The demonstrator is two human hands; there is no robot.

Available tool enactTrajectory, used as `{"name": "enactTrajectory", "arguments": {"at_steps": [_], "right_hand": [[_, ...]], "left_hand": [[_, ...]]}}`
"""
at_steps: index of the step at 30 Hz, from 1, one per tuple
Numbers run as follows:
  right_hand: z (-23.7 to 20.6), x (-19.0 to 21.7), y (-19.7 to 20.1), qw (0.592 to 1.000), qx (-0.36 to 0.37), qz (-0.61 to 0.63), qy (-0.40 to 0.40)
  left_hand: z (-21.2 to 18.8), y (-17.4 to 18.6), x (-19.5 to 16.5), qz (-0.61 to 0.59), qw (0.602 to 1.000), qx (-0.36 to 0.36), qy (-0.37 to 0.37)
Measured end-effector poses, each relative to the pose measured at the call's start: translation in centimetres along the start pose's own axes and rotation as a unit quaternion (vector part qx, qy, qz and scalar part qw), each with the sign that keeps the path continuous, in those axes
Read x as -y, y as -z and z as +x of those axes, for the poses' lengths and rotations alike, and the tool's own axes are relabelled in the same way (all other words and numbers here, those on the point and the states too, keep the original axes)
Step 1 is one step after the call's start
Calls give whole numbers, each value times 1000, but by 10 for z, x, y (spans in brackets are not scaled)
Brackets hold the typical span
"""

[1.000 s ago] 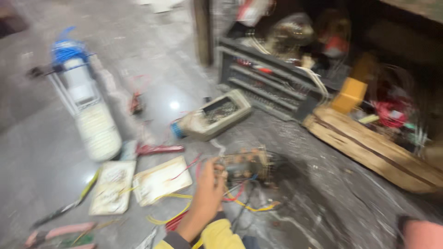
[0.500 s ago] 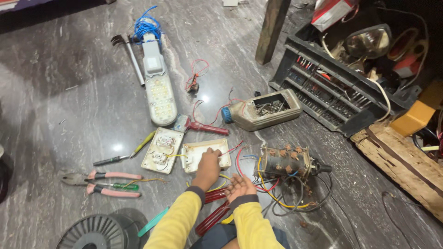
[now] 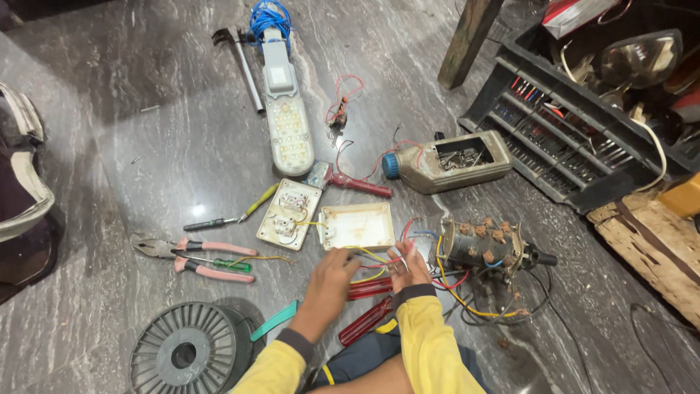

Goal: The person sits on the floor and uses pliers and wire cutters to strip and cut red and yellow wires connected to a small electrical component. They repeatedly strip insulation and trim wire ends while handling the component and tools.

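- Left hand (image 3: 332, 273) low centre, fingers curled round a few thin wires (image 3: 368, 257) (yellow, red) – pinching them, not flat.
- Right hand (image 3: 408, 266) just beside it, fingertips closed on the same wire bunch; hands nearly touching.
- Wires run from the hands up to the open switch box (image 3: 357, 226), cream/white, lying face-up on the floor just above the hands, and right toward the rotary switch unit (image 3: 487, 246) w/ brown terminals.
- Switch plate (image 3: 289, 214) w/ two switch backs sits left of the box, touching or almost.
- Red-handled screwdrivers (image 3: 368, 321) on the floor under the wrists, near the yellow sleeves.
- Pink-handled pliers (image 3: 193, 257) well left of the hands; green-handled screwdriver (image 3: 222, 264) lies between the plier grips.
- Yellow-handled tester screwdriver (image 3: 233, 214) above the pliers.
- Grey plastic spool (image 3: 191, 352) bottom left, teal tool handle (image 3: 273, 321) beside it.
- LED street lamp (image 3: 286, 109) lies top centre, blue cable at its far end.
- Cut-open oil can (image 3: 448, 160) w/ blue cap holds screws/small parts, right of centre.
- Black crate (image 3: 561, 138) of tools top right; wooden pallet (image 3: 649, 244) at the right edge.
- Floor: grey marble (image 3: 131, 124).
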State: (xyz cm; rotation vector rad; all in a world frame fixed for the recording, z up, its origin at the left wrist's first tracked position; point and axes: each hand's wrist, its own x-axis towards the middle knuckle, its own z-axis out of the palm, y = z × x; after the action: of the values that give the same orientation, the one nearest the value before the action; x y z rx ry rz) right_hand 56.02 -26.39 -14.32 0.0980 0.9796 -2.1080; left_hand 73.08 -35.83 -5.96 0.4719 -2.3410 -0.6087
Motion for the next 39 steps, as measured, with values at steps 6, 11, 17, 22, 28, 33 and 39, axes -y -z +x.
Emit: {"name": "enactTrajectory", "arguments": {"at_steps": [6, 11, 17, 22, 28, 33, 39], "right_hand": [[-5, -26, -16, 994, 79, -65, 27], [-16, -42, -45, 994, 30, -105, 7], [-19, -47, -60, 993, 41, -113, -5], [-8, -50, -57, 983, 59, -172, -5], [-10, -55, -63, 981, 55, -187, -12], [-16, -48, -66, 962, 56, -266, 3], [-14, -44, -59, 917, 168, -354, 77]], "left_hand": [[-15, 7, 35, 56, 997, 18, 48], [-17, 20, 38, 108, 990, 74, 59], [-16, 38, 50, 197, 973, 114, 46], [-10, 28, 55, 232, 957, 165, 60], [-1, 26, 44, 240, 947, 188, 106], [9, 35, 14, 80, 977, 99, 169], [19, 28, -18, -106, 970, 4, 218]]}}
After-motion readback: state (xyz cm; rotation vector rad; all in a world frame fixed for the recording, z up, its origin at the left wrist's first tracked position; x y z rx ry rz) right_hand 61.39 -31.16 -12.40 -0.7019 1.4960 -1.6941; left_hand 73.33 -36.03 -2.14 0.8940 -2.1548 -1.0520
